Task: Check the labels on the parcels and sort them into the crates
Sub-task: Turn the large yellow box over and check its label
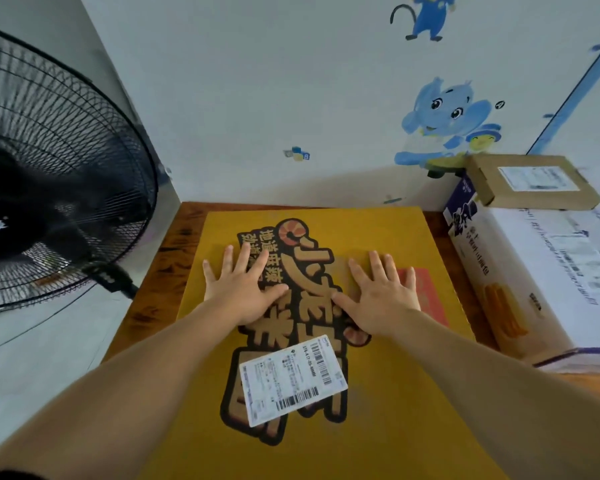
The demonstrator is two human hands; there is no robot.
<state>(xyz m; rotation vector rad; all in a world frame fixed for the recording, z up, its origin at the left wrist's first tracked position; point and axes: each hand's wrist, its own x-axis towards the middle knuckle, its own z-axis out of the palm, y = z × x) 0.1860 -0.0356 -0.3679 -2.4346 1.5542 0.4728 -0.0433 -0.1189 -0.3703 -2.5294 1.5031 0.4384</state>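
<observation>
Now, from the head camera, a big yellow parcel is lying flat on the brown counter, covering most of it. The left hand and the right hand are both lying flat on top of the parcel, side by side, with the fingers spread out and holding nothing. It looks like the hands are pressing down to keep the parcel steady, so the person can be reading it. The white label is sitting on the parcel's top, closer to the person than the hands are, so nothing is hiding it. The label is facing up and is a bit crooked. To the right, a long white box is lying on the counter just beside the yellow parcel, and a small brown parcel is resting on top of it with its own label facing up. That one is probably waiting for its turn. A black fan is standing off to the left. No crates are showing.
</observation>
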